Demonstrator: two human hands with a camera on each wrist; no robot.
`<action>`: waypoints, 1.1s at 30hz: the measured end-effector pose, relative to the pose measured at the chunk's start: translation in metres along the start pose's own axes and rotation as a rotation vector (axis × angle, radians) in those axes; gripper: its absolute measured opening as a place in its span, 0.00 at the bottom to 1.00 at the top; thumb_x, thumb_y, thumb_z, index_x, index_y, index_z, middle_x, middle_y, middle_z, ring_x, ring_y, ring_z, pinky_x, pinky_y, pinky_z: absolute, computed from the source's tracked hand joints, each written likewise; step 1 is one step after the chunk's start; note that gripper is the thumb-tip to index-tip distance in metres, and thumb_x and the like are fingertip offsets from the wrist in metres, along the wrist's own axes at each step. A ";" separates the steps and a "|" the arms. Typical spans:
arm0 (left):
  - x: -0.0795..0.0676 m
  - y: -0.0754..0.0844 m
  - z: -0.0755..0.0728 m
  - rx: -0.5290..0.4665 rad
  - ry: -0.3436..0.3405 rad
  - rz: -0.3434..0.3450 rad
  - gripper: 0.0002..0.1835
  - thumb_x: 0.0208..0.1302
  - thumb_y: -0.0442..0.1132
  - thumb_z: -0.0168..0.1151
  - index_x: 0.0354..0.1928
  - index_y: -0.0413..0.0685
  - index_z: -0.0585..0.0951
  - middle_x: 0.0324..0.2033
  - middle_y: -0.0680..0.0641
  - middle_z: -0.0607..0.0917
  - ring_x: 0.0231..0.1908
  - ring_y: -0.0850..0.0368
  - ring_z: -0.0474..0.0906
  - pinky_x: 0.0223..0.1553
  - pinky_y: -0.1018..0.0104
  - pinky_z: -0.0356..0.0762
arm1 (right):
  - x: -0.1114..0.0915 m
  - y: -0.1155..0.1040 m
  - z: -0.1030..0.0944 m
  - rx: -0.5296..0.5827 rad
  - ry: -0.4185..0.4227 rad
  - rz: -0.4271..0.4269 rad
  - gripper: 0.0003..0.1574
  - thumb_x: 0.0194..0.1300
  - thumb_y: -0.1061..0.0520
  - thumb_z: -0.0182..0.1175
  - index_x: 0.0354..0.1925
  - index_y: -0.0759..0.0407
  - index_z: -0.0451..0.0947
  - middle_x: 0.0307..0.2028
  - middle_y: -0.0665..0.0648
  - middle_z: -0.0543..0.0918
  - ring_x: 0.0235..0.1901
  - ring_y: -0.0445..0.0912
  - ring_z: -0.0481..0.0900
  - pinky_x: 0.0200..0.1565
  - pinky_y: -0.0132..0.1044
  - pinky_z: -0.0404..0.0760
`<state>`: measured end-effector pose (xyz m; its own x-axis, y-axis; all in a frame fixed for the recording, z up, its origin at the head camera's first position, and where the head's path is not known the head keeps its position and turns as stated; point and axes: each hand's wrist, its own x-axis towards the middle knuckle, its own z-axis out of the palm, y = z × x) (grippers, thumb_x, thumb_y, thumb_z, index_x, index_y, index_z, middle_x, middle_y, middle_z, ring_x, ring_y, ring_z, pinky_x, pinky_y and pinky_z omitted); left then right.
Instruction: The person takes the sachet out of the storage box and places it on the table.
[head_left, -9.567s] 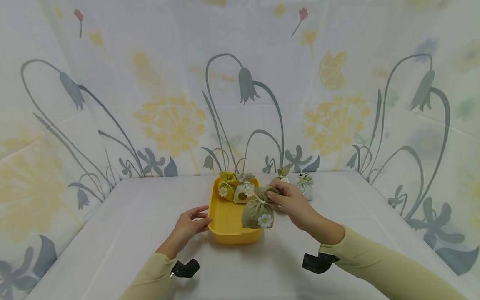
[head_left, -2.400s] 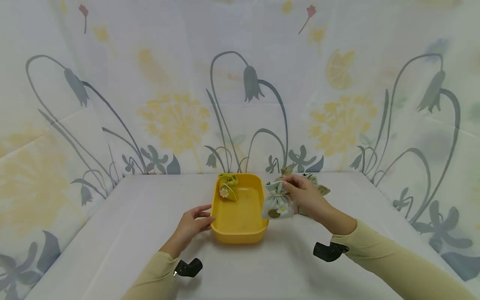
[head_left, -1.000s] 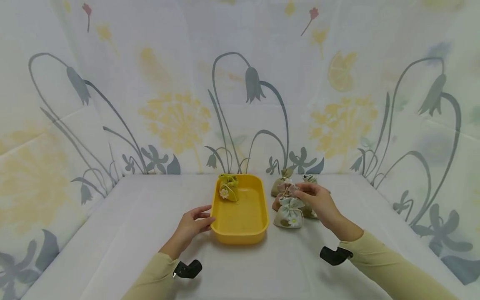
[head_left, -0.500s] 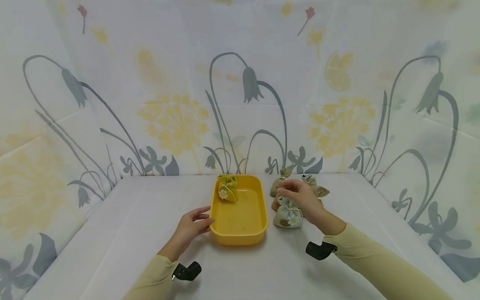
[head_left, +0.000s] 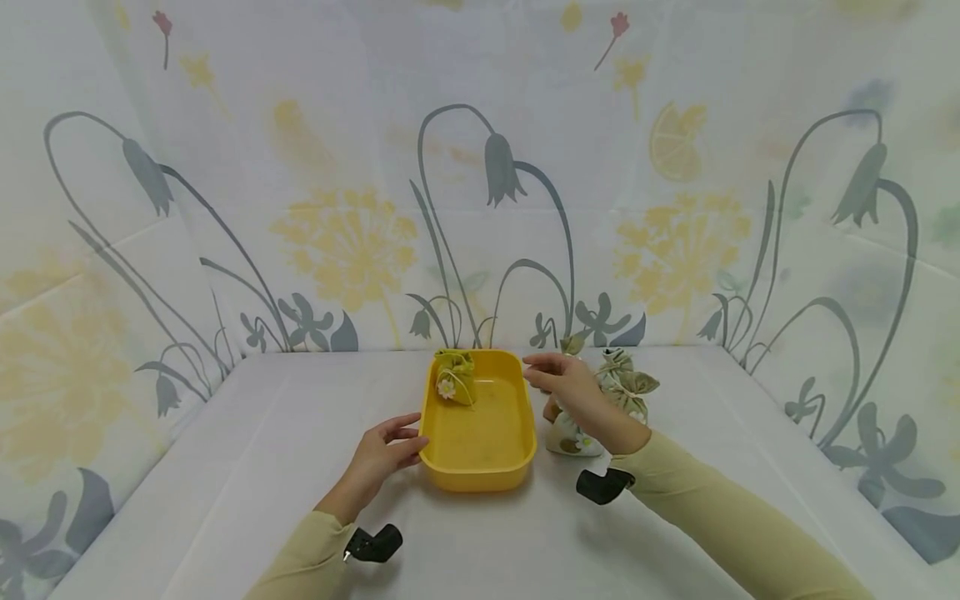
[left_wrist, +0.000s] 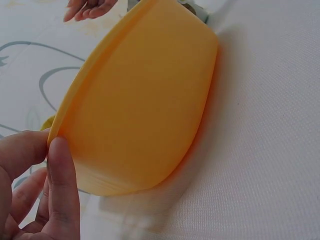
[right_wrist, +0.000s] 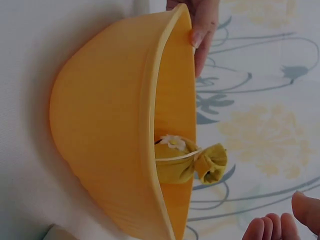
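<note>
My left hand pinches the left rim of a yellow plastic tub, thumb and finger meeting at its edge in the left wrist view. Inside, at the back left corner, sits a yellow-green drawstring pouch with a white flower; its gathered top shows in the right wrist view. My right hand hovers by the tub's far right rim, fingers loose and holding nothing. Beneath its wrist stands a pale drawstring pouch, partly covered. The right thumb and fingers are apart in the right wrist view.
More pouches crowd right of the tub: an olive-topped one behind the right hand, a brownish one mostly hidden, a grey-green one and a khaki one. A floral cloth hangs behind the white table.
Earlier the right hand carried a khaki pouch, later the pale one, which now stands right of the tub. A pale pouch left the tub. Lately the empty right hand moved left to the rim.
</note>
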<state>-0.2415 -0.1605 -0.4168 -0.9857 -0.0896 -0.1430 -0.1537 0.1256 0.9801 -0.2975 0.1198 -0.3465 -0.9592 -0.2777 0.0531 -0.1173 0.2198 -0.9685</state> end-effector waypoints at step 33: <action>0.000 0.000 -0.002 0.012 -0.022 0.016 0.25 0.59 0.34 0.64 0.59 0.42 0.73 0.44 0.41 0.76 0.34 0.55 0.80 0.39 0.64 0.81 | 0.067 -0.001 0.059 0.050 0.079 0.050 0.19 0.61 0.63 0.61 0.51 0.67 0.76 0.45 0.62 0.78 0.47 0.55 0.76 0.51 0.42 0.76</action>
<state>-0.2409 -0.1621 -0.4170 -0.9893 -0.0654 -0.1306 -0.1386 0.1386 0.9806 -0.3461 0.0455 -0.3565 -0.9811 -0.1925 0.0210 -0.0571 0.1839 -0.9813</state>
